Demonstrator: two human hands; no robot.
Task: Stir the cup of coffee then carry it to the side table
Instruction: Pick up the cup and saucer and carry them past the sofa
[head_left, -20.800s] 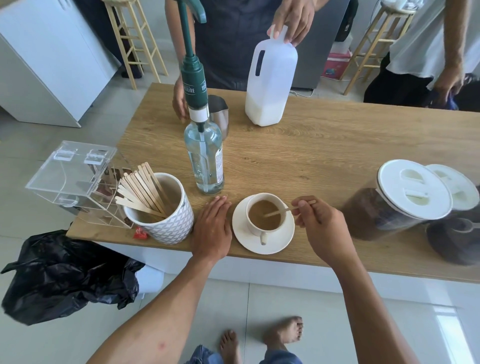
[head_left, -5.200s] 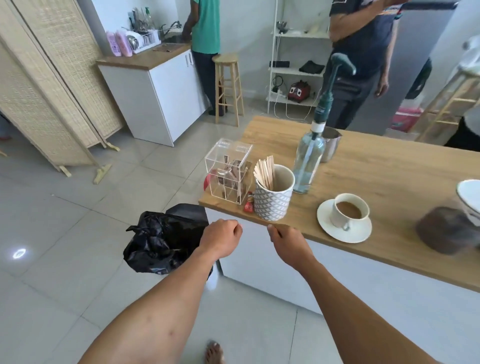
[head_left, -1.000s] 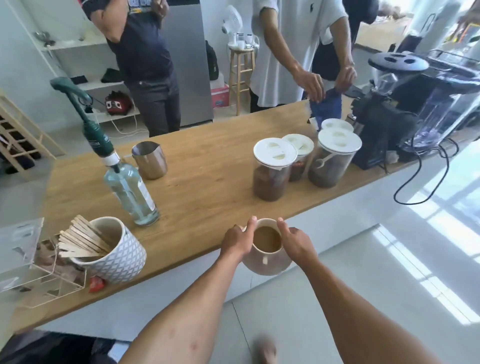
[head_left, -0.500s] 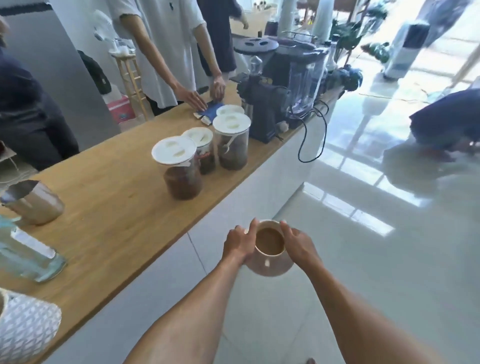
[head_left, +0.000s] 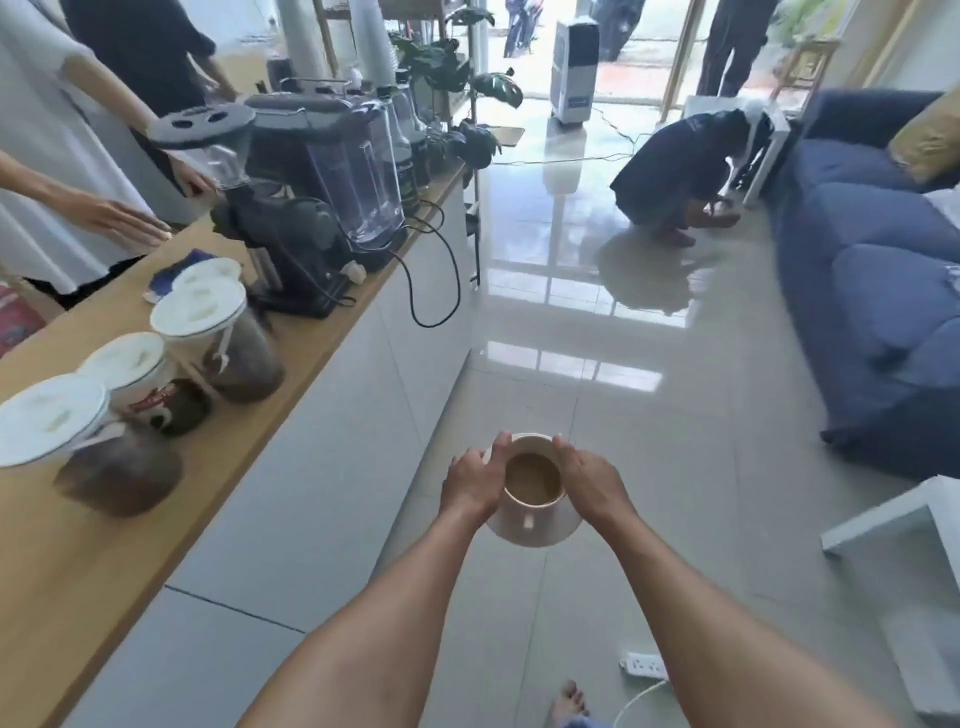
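A white cup of light brown coffee (head_left: 532, 477) stands on its white saucer (head_left: 535, 531), carried in the air above the tiled floor. My left hand (head_left: 471, 483) grips the left side of cup and saucer, fingers curled over the rim. My right hand (head_left: 592, 483) grips the right side the same way. The cup's handle points toward me. A white side table (head_left: 904, 514) shows at the right edge, its corner a little ahead of my hands.
The wooden counter (head_left: 62, 561) runs along the left with lidded jars (head_left: 208, 332), a grinder (head_left: 270, 223) and a hanging cable. A blue sofa (head_left: 878, 291) lines the right. A person crouches on the floor (head_left: 675, 171) ahead. A power strip (head_left: 644, 665) lies near my foot.
I have turned further right and walked away from the counter with the cup and saucer held in both hands. The sofa and white side table have come into view.
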